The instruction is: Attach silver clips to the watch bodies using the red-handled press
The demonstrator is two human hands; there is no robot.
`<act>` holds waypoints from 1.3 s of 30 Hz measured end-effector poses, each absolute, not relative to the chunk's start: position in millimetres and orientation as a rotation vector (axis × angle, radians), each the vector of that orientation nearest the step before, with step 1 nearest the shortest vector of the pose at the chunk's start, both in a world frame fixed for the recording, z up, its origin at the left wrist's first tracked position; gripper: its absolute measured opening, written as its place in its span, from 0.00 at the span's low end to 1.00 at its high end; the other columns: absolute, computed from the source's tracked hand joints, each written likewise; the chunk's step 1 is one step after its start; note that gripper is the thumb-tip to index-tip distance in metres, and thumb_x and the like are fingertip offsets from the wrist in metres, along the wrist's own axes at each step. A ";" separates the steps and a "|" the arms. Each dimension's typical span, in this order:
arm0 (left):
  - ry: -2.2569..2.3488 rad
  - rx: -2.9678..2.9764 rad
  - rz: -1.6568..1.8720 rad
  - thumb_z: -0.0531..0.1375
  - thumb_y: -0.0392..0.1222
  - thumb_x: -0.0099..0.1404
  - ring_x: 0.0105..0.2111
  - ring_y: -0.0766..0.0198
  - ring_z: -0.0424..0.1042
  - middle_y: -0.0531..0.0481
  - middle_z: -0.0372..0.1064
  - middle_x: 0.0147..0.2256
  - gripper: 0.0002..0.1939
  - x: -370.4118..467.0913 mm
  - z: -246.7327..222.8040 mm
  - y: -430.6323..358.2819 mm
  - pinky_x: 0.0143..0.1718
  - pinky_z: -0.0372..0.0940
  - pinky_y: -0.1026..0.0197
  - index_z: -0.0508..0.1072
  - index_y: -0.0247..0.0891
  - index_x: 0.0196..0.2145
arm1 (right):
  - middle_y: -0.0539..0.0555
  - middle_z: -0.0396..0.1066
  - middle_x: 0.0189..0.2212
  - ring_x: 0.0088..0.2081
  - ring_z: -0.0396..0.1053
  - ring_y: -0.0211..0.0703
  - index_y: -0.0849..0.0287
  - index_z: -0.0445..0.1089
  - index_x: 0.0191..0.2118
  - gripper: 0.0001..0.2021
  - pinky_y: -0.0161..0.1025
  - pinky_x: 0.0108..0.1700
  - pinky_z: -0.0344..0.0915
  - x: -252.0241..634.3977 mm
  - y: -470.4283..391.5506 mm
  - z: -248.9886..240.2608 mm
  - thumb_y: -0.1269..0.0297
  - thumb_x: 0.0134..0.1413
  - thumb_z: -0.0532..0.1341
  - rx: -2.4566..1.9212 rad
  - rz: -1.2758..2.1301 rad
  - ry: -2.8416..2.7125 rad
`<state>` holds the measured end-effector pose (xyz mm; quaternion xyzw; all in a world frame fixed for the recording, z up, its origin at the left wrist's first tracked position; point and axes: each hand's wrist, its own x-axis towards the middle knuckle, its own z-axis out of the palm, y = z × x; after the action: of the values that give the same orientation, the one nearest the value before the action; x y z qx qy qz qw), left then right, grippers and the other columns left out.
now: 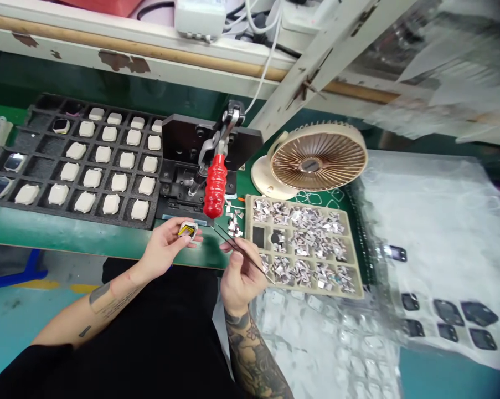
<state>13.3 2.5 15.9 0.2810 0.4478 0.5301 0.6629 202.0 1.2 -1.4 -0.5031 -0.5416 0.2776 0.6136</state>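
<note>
My left hand (165, 246) holds a small white watch case (187, 230) with a yellow part inside, its open side facing up. My right hand (243, 274) is closed around dark tweezers (238, 248), whose tips point toward the case without touching it. Just beyond both hands stands a black toggle press with a red handle (215, 187). Small silvery pieces (234, 224) lie on the green table between the press and a beige compartment tray (248, 221) filled with many similar pieces.
At the left, a black foam tray (42, 213) holds rows of white cases. A beige fan (316, 160) stands behind the parts tray. Clear plastic trays (432, 221) with dark parts lie at the right. A white shelf edge (150, 47) runs across the back.
</note>
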 end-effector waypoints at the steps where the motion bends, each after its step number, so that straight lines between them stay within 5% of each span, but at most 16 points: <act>1: 1.019 0.626 1.197 0.76 0.50 0.66 0.49 0.44 0.86 0.35 0.83 0.51 0.27 12.4 14.3 2.3 0.50 0.80 0.49 0.76 0.36 0.56 | 0.57 0.77 0.44 0.36 0.79 0.44 0.55 0.78 0.52 0.09 0.47 0.39 0.80 199.9 1.2 -1.1 0.62 0.72 0.63 -1.155 0.682 -1.224; 8: 1.003 0.508 1.200 0.75 0.50 0.68 0.54 0.42 0.85 0.34 0.84 0.52 0.25 7.4 10.4 2.2 0.56 0.79 0.45 0.75 0.35 0.55 | 0.60 0.82 0.48 0.45 0.83 0.51 0.55 0.79 0.49 0.07 0.53 0.45 0.84 186.6 2.0 1.4 0.61 0.72 0.65 -1.107 0.817 -1.226; 14: 1.056 0.603 1.199 0.72 0.54 0.71 0.41 0.47 0.88 0.37 0.85 0.44 0.26 10.5 -1.0 -0.9 0.42 0.82 0.51 0.74 0.34 0.56 | 0.59 0.83 0.46 0.49 0.83 0.54 0.54 0.80 0.49 0.07 0.57 0.51 0.84 181.1 -0.7 -10.8 0.63 0.71 0.65 -1.074 0.825 -1.295; 20: 1.134 0.859 1.219 0.64 0.52 0.78 0.37 0.56 0.86 0.42 0.83 0.42 0.25 17.8 -12.2 -13.7 0.41 0.82 0.55 0.73 0.35 0.64 | 0.58 0.83 0.42 0.44 0.82 0.50 0.54 0.80 0.47 0.06 0.52 0.47 0.83 174.6 -1.3 -16.7 0.64 0.72 0.64 -1.090 0.828 -1.331; 28: 1.169 0.959 1.226 0.64 0.52 0.78 0.37 0.57 0.85 0.43 0.84 0.41 0.24 17.7 -13.4 -16.1 0.42 0.83 0.54 0.73 0.36 0.64 | 0.58 0.83 0.41 0.43 0.83 0.49 0.56 0.80 0.45 0.07 0.49 0.48 0.82 170.1 3.8 -16.5 0.60 0.72 0.65 -1.147 0.865 -1.325; 33: 1.166 0.963 1.243 0.63 0.48 0.78 0.36 0.59 0.85 0.44 0.84 0.42 0.27 17.5 -18.9 -15.9 0.43 0.82 0.56 0.69 0.38 0.70 | 0.56 0.84 0.37 0.35 0.83 0.45 0.57 0.80 0.46 0.08 0.43 0.40 0.83 174.4 -0.6 -12.3 0.60 0.72 0.66 -1.129 1.108 -1.199; 39: 1.112 0.874 1.298 0.64 0.50 0.78 0.37 0.58 0.85 0.43 0.82 0.42 0.25 18.9 -21.5 -15.4 0.38 0.81 0.58 0.71 0.37 0.67 | 0.55 0.83 0.43 0.44 0.84 0.49 0.54 0.81 0.49 0.07 0.48 0.46 0.85 189.7 -1.2 -8.3 0.62 0.70 0.68 -1.037 0.946 -1.106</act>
<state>18.9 -15.4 -21.5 0.3727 0.4746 0.5538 0.5737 189.7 -1.2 -8.3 -0.4520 -0.4823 0.4127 0.6267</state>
